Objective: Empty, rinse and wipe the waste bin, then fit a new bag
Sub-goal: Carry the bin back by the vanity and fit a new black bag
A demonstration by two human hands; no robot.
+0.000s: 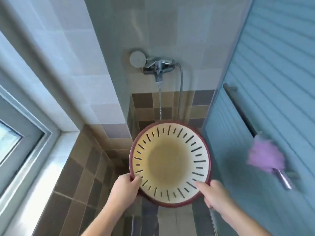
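The waste bin (170,163) sits at the centre of the view, its open mouth facing the camera, held up in a tiled shower corner directly below the wall tap (158,67) at 12 o'clock. The left hand (125,189) grips the dark red rim at about 8 o'clock, fingers curled over the edge into the bin; the right hand (214,193) grips it at about 4 o'clock the same way. The cream wall is slotted all round, so it looks like thin, light, fairly stiff plastic that may flex under a squeeze. Once wet it will likely turn slippery, and water would run out through the slots. The rolled rim seems the safest hold. A purple bath puff (260,155) hangs at 3 o'clock.
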